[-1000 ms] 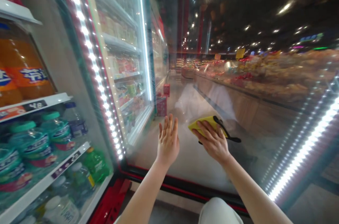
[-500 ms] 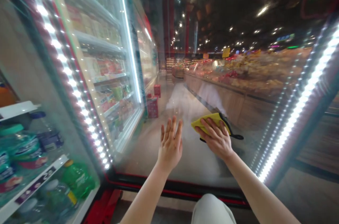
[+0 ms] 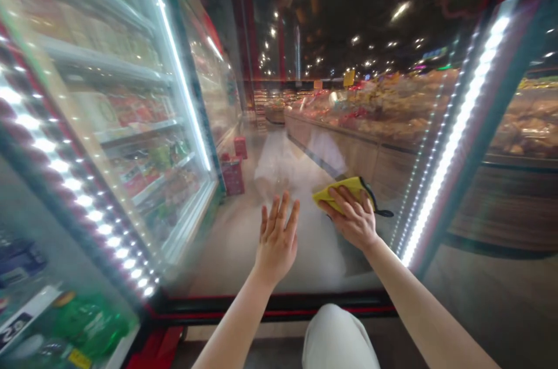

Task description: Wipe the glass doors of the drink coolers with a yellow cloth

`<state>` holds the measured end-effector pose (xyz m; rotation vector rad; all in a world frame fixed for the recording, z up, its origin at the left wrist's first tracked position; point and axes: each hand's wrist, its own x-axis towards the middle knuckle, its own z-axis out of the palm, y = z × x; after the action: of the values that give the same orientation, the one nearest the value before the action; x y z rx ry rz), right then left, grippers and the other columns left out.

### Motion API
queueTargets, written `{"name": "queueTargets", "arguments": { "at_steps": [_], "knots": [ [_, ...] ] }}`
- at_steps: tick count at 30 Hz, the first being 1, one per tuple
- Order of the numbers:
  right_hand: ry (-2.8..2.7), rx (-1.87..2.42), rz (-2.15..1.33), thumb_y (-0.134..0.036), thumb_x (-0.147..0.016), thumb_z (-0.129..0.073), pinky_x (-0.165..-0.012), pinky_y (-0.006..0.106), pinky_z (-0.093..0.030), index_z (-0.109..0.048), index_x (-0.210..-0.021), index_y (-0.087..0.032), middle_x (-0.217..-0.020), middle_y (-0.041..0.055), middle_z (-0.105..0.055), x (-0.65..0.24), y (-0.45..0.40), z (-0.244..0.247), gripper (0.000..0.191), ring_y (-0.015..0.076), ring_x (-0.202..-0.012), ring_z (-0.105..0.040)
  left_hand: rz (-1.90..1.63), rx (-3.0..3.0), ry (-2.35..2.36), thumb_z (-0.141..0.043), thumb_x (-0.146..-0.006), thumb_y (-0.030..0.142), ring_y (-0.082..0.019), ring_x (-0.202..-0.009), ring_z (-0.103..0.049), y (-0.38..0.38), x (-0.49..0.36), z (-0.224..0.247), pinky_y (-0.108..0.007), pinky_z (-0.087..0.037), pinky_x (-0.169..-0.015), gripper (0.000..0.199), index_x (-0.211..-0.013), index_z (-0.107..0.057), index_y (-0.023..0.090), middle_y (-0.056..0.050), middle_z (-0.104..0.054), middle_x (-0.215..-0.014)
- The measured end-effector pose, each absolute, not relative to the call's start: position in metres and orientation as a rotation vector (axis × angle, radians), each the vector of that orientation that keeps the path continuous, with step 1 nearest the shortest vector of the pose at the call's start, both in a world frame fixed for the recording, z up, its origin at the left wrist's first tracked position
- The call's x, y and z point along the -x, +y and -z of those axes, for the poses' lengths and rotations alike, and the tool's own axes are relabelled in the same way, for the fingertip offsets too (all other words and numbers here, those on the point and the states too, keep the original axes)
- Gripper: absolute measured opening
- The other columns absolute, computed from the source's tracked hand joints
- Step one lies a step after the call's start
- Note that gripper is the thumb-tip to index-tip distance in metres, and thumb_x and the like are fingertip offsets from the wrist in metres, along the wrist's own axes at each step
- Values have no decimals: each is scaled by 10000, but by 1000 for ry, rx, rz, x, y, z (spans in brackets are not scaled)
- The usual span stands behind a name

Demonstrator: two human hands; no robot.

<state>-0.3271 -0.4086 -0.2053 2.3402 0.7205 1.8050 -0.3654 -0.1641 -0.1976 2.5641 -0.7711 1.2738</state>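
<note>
In front of me is a glass door panel (image 3: 235, 276) with a dark lower frame. My right hand (image 3: 354, 218) lies over a folded yellow cloth (image 3: 335, 194) with dark edging and a small black loop, pressing it to the glass. My left hand (image 3: 278, 238) is open, fingers stretched upward and a little apart, holding nothing. It is at the glass to the left of the cloth; whether the palm touches cannot be told. Pale blurred reflections show in the pane above both hands.
Bright LED strips (image 3: 462, 107) run along both sides of the pane. Shelves at lower left hold a green bottle (image 3: 87, 322) and other bottles. My pale-clothed knee (image 3: 337, 337) is close below the lower frame (image 3: 204, 306). A long produce display appears beyond or reflected in the glass.
My view has swung to the right, so the door frame and shelves slide left in the picture. The right hand and cloth are slightly higher and further left in view; the left hand stays open.
</note>
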Motion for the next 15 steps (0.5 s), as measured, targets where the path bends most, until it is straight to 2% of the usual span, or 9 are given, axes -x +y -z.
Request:
{"name": "queueTargets", "arguments": {
  "at_steps": [4, 6, 8, 12, 15],
  "knots": [
    [191, -2434, -2176, -232, -979, -603, -1210, 643, -267, -606, -1400, -271, -1582, 147, -477, 331, -431, 243, 423, 346, -1500, -390, -1293, -2575, -789, -538, -919, 47, -291, -1591, -103, -169, 362, 202, -585, -207, -1278, 886, -1655, -104, 282, -103, -180, -1715],
    [91, -2493, -2204, -262, -980, -598, -1179, 688, -290, -555, -1450, -243, -1625, 182, -400, 334, -418, 255, 473, 383, -1532, -319, -1289, -2575, -827, -540, -917, 42, -284, -1591, -88, -174, 359, 204, -583, -194, -1281, 883, -1652, -124, 299, -88, -190, -1713],
    [223, -2530, -2079, -287, -964, -633, -1188, 670, -297, -558, -1451, -281, -1601, 161, -445, 332, -401, 256, 493, 373, -1522, -345, -1283, -2577, -878, -538, -913, 33, -273, -1591, -89, -181, 356, 204, -577, -167, -1288, 888, -1649, -127, 313, -74, -209, -1707],
    [557, -2429, -1915, -203, -953, -641, -1275, 540, -198, -620, -1374, -439, -1449, 23, -630, 319, -397, 225, 483, 233, -1403, -531, -1262, -2593, -940, -592, -885, 32, -286, -1590, -82, -191, 349, 203, -598, -105, -1290, 939, -1644, -130, 335, -63, -193, -1707],
    [458, -2417, -2004, -200, -949, -645, -1283, 555, -158, -627, -1356, -470, -1459, -12, -626, 311, -417, 206, 489, 232, -1406, -529, -1224, -2611, -915, -677, -862, 73, -338, -1586, -50, -196, 343, 203, -691, -77, -1255, 991, -1634, -136, 379, -63, -160, -1712]
  ]
}}
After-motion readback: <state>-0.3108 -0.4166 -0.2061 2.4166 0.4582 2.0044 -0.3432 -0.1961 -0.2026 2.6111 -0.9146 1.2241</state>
